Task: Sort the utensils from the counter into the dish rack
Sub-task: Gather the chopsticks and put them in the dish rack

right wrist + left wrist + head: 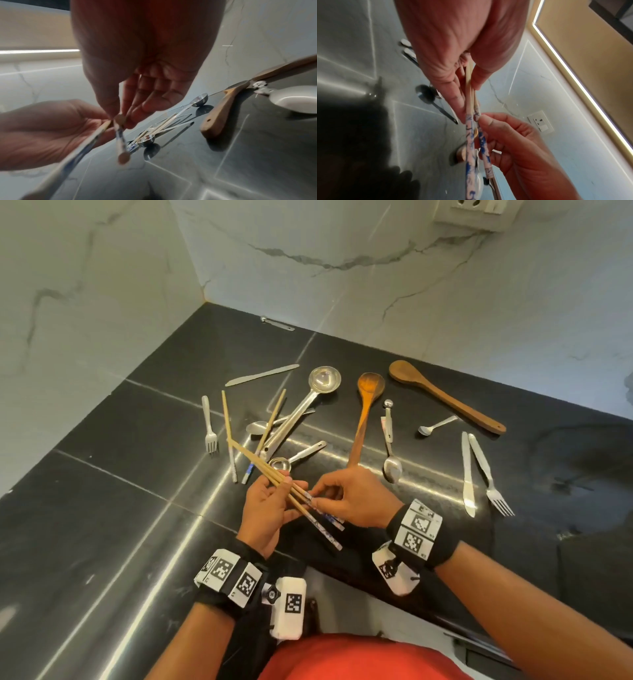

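My left hand (267, 505) holds a bundle of bamboo chopsticks (263, 467) with blue-and-white patterned ends above the black counter (120, 508). My right hand (356, 498) pinches the patterned ends between thumb and forefinger. The left wrist view shows the chopsticks (471, 121) running between my left fingers (453, 97) and the right thumb (489, 121). In the right wrist view the chopstick ends (120, 129) point at the camera. Two more chopsticks (227, 426) lie on the counter beside a fork (209, 426). No dish rack is in view.
Spread over the counter are a steel ladle (308, 402), two wooden spoons (366, 412) (445, 395), measuring spoons (294, 458), small spoons (392, 463), a butter knife (260, 375), a knife (467, 474) and fork (489, 479) at right. Marble walls (376, 285) bound the corner.
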The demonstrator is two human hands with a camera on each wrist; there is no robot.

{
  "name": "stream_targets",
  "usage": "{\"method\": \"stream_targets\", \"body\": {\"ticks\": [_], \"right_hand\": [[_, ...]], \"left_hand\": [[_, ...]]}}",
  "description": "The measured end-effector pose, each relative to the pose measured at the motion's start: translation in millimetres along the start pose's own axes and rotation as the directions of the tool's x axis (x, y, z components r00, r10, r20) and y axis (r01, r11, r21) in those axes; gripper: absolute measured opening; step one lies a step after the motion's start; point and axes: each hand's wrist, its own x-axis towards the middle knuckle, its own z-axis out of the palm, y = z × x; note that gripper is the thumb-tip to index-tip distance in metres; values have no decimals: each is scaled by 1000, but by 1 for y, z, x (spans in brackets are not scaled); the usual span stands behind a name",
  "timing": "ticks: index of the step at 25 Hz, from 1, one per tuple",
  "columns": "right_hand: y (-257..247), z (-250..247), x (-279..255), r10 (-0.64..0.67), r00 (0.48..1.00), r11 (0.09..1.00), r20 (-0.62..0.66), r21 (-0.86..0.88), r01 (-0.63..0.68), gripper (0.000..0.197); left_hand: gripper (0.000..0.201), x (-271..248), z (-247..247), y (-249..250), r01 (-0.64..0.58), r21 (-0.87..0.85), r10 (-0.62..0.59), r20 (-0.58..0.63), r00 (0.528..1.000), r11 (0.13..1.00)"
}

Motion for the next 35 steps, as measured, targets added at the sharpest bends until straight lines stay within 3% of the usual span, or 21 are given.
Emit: {"method": "stream_targets", "body": {"ticks": [2,4,6,8,12,17,20,24,27,31,35], "right_hand": [[-8,-3,37,10,999,993,37,-118,-6,22],[-12,-9,83,81,997,976,-11,-200,-82,23],[-13,-11,138,165,984,965,-69,-197,-175,24],[-13,-9,185,284,958,937,-42,-199,-287,29],[-15,-2,228,400,916,886,-24,-246,-393,35],[-14,6,234,425,905,860,-28,-299,-413,26],[-25,-1,234,391,918,910,-66,-121,-397,31],[-43,-5,203,145,988,988,-53,59,-141,25],[-54,10,159,24,999,989,38,142,-29,23],[-60,45,129,-4,995,988,101,151,-11,21],[-66,59,129,49,986,977,159,196,-81,22]], "left_hand": [[11,1,-20,9,1,-55,-5,-67,998,998],[10,2,-38,19,-2,-119,-13,-121,993,993],[10,1,-55,27,-22,-170,-11,-189,982,985],[13,-1,-67,32,-46,-206,-6,-248,969,977],[13,-9,-81,32,-76,-235,-1,-309,951,969],[16,-20,-87,27,-89,-199,17,-337,941,976],[17,-21,-87,27,-76,-204,0,-348,938,976],[11,-16,-81,27,-63,-222,-15,-335,942,973],[10,-7,-66,25,-36,-194,-21,-287,958,980],[16,1,-46,20,-66,-118,36,-235,971,991],[20,-3,-47,18,-81,-16,75,-248,966,997]]}}
